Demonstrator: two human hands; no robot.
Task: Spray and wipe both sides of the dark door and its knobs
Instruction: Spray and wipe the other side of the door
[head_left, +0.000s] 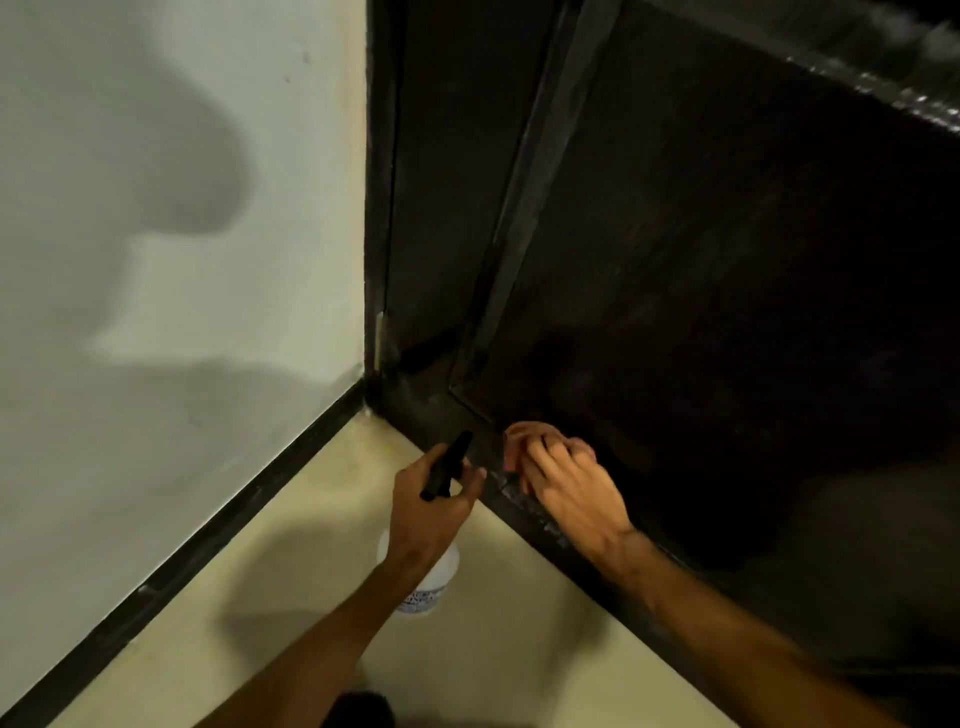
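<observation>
Low down, a dark door (701, 260) fills the right side of the view, its panelled face glossy and streaked near the bottom edge. It meets a dark frame (382, 208) in the corner beside a pale wall (156, 208). No knobs are in view. Below lies a cream floor (311, 519), edged by a dark skirting (208, 530) along the wall. The door looks heavy and stiff, so it should take firm rubbing, though it would likely swing on its hinges if pushed hard. Its wet sheen suggests a slippery surface. Above the floor near the door's bottom edge hangs a pale plastic spray bottle (431, 587), probably light and easy to squeeze. It is best held at the neck under its black trigger head (447, 465). The person's left hand (426, 509) grips it there, fingers wrapped round the neck, nozzle aimed at the door's lower corner. The right hand (566, 483) rests on the door's bottom rail, fingers bent. Something pinkish shows under the fingertips, perhaps a cloth, but blur makes it impossible to tell whether they clasp anything.
</observation>
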